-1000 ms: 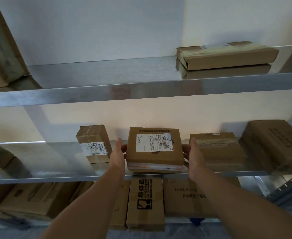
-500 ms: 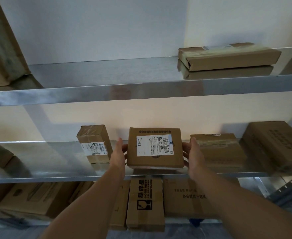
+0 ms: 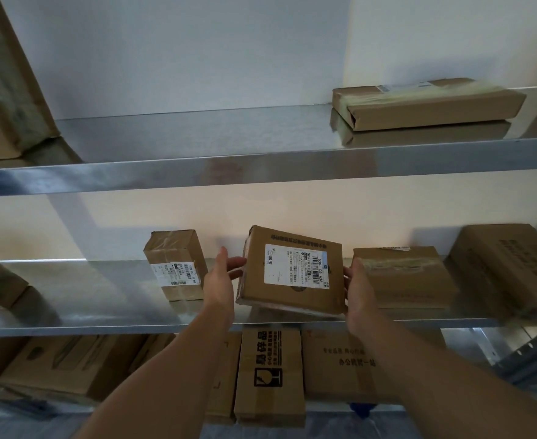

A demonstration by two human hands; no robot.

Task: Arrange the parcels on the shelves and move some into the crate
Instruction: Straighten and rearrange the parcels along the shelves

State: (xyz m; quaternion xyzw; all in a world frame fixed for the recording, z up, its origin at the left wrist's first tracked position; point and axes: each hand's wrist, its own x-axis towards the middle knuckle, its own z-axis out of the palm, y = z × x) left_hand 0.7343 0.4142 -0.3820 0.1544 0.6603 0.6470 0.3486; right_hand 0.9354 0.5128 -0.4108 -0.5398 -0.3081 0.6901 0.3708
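Clamping tilted parcel [image 3: 290, 300] between left hand [image 3: 222, 277] and right hand [image 3: 357, 284], label [image 3: 295, 267] text sideways

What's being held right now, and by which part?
The flat brown white-labelled cardboard parcel, by its side edges: left hand on the left, right hand on the right.

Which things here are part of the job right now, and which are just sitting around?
In play: labelled parcel, tilted, held between left hand and right hand over the middle shelf.
Lying about: small parcel, taped parcel, big box on that shelf; flat parcel on the top shelf; boxes below.
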